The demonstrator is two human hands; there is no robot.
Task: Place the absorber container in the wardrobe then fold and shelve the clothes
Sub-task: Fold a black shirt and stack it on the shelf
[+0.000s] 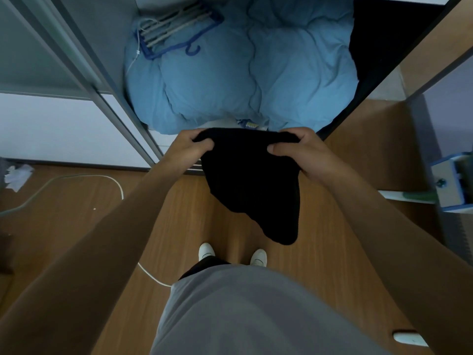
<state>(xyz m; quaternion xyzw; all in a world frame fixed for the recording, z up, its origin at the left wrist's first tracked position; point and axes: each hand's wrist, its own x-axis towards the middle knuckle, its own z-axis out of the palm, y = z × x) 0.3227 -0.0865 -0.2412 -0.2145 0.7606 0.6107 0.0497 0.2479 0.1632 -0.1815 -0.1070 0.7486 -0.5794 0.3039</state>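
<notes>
A black garment [252, 185] hangs in front of me above the wooden floor. My left hand [190, 147] grips its top left corner and my right hand [299, 152] grips its top right corner. The cloth droops to a point at the lower right. Just beyond it stands the open wardrobe [112, 73], its bottom filled by a bulky light blue duvet [256, 73]. No absorber container shows in this view.
Blue and white hangers [176, 26] lie on the duvet at the back left. A white cable [76, 179] snakes over the floor at left, near crumpled paper [18, 175]. A blue and white box [453, 183] stands at right. My white shoes [231, 253] are below the garment.
</notes>
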